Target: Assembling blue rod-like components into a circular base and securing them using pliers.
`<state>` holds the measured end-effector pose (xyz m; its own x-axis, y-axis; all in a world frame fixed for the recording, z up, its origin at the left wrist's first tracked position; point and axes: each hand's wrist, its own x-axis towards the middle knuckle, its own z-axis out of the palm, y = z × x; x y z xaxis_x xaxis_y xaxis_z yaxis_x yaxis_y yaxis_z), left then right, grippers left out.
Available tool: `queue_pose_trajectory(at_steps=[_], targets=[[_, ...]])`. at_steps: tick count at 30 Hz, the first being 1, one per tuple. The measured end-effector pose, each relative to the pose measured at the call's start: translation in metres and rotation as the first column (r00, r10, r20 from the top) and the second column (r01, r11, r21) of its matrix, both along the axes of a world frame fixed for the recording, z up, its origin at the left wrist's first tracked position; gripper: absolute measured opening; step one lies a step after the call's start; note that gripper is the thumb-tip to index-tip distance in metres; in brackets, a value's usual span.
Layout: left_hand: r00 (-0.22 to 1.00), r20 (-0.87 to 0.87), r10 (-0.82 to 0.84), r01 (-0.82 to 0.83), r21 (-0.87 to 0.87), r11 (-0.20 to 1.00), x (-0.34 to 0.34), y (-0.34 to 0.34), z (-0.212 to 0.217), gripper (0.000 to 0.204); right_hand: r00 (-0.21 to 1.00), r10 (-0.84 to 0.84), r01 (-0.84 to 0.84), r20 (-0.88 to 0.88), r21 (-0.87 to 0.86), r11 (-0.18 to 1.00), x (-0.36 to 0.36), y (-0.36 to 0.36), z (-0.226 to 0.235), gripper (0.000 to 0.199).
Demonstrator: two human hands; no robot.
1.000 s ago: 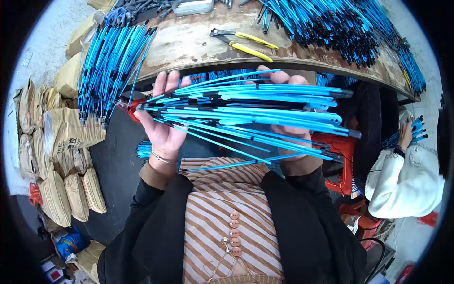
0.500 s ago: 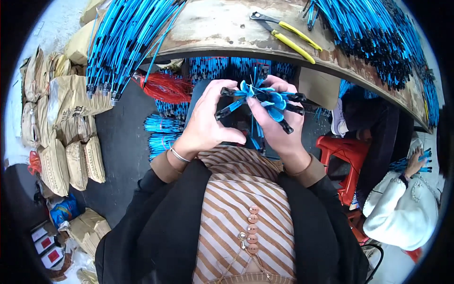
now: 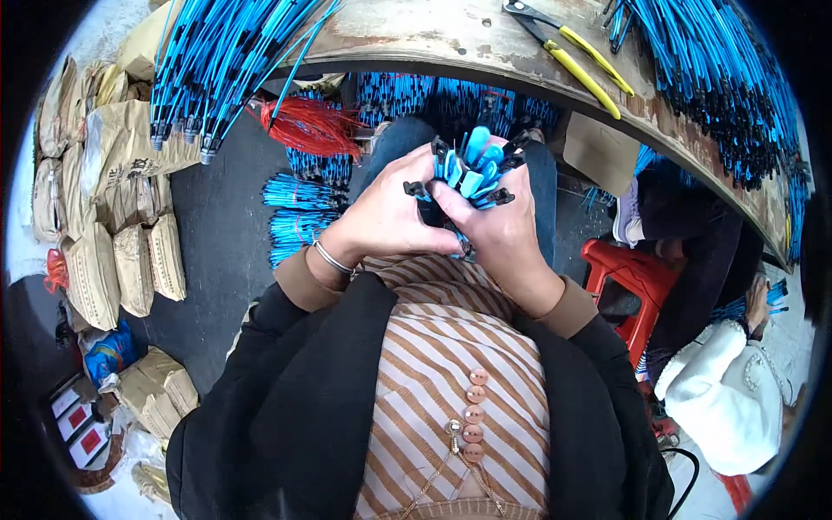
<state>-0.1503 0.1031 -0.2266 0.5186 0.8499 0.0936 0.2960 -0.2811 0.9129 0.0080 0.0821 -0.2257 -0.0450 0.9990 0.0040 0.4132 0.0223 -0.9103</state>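
Between my hands, above my lap, is a bundle of blue cable-like strands (image 3: 472, 178) with black end pieces and flat blue tips pointing up at me. My left hand (image 3: 392, 208) curls round its left side, thumb reaching across the near side. From the right, my right hand (image 3: 503, 227) grips the bundle, its thumb pressed on the near strands. Most fingers of both hands are hidden behind the bundle, and so is its lower length.
Pliers with yellow handles (image 3: 591, 80) lie on the worn wooden table (image 3: 416, 26), between heaps of blue strands (image 3: 234, 65). Red ties (image 3: 308, 130) hang at its left edge. Tied blue bundles (image 3: 303, 208), paper sacks (image 3: 130, 152) and a red stool (image 3: 637, 286) stand around; a co-worker's white sleeve (image 3: 715, 373) is at right.
My left hand has closed in on the bundle from the left. The splayed strands are now drawn together and more upright. The whole view has shifted slightly.
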Motion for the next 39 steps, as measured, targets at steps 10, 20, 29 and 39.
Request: queue_pose_trajectory(at_steps=[10, 20, 29, 39], targets=[[0.915, 0.346, -0.209, 0.224, -0.004, 0.975, -0.019, 0.012, -0.012, 0.046, 0.96, 0.279, -0.278, 0.017, 0.155, 0.948, 0.025, 0.005, 0.004, 0.07], [0.799, 0.571, 0.19, 0.092, -0.429, 0.899, 0.007, 0.004, -0.013, 0.03, 0.982, 0.185, -0.188, -0.044, -0.078, 0.979, 0.026, 0.009, 0.0, 0.069], [0.883, 0.437, 0.173, -0.027, -0.322, 0.946, -0.014, 0.007, -0.019, 0.027, 0.877, 0.329, -0.308, -0.351, 0.116, 0.944, 0.081, 0.024, 0.002, 0.128], [0.884, 0.45, 0.124, 0.043, -0.344, 0.938, 0.002, 0.008, -0.01, 0.022, 0.844, 0.336, -0.379, -0.418, -0.019, 0.925, 0.049, 0.007, -0.054, 0.101]])
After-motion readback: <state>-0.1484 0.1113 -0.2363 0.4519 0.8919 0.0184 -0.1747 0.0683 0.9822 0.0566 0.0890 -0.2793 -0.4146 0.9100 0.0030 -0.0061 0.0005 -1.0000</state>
